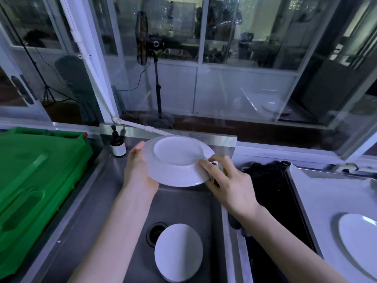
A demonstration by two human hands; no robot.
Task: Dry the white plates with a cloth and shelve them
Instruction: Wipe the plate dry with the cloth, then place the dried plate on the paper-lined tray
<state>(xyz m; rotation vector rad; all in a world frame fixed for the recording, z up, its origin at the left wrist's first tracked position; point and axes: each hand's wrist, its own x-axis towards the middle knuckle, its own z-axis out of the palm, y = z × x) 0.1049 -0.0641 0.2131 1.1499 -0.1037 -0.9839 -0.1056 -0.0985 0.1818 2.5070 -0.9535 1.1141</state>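
Note:
I hold a white plate (175, 162) upside down over the steel sink (181, 203), its underside facing me. My left hand (138, 170) grips its left rim. At the plate's right rim my right hand (226, 178) holds a small dark and yellow thing (215, 167), mostly hidden under the fingers; whether it is a cloth I cannot tell. A second white plate (178, 253) lies in the sink basin beside the drain (156, 232). A third white plate (361, 242) lies on the white counter at the right.
A green plastic bin lid (34, 176) fills the left side. A brown pump bottle (117, 145) stands at the sink's back left corner. A black rack (273, 193) sits between sink and white counter (326, 190). Glass partitions close off the back.

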